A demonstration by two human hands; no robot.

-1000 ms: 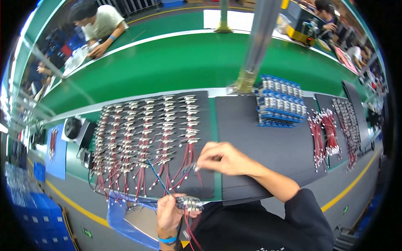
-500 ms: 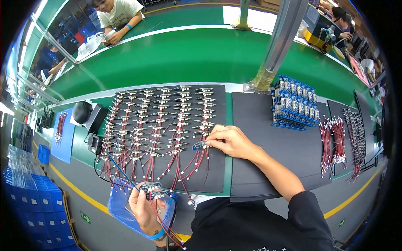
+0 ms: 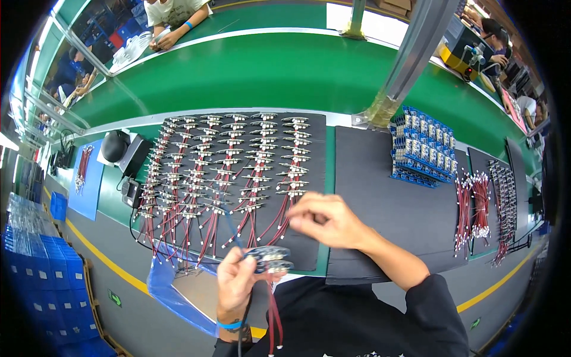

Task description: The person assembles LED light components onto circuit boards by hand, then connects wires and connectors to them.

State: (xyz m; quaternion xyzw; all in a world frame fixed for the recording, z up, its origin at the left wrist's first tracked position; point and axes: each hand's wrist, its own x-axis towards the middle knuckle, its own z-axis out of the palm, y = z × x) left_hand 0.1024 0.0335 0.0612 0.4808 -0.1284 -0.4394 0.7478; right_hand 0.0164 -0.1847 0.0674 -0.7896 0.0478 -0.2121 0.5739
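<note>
My left hand (image 3: 235, 279), near the table's front edge, is closed on a small stack of circuit boards (image 3: 270, 260). Dark red wires (image 3: 273, 315) with white plugs hang from the stack. A thin blue rod-like thing (image 3: 231, 223), smeared by motion, juts up from the same hand. My right hand (image 3: 330, 220) hovers at the right edge of the left black mat (image 3: 309, 238), thumb and fingers bent but apart, with nothing visible in them. Left of it lie several columns of wired circuit boards (image 3: 260, 168); the rightmost column ends at a board (image 3: 291, 193) near my fingertips.
On the right mat (image 3: 369, 226) stands a stack of blue boards (image 3: 422, 146), beside bundles of red wires (image 3: 480, 202). A metal post (image 3: 410, 59) rises behind. A black round device (image 3: 116, 146) sits on the left. A blue plastic bag (image 3: 178, 297) hangs below the front edge.
My right hand has let go of the board at the foot of the rightmost column and drawn back right. My left hand has moved right and slightly up with its boards.
</note>
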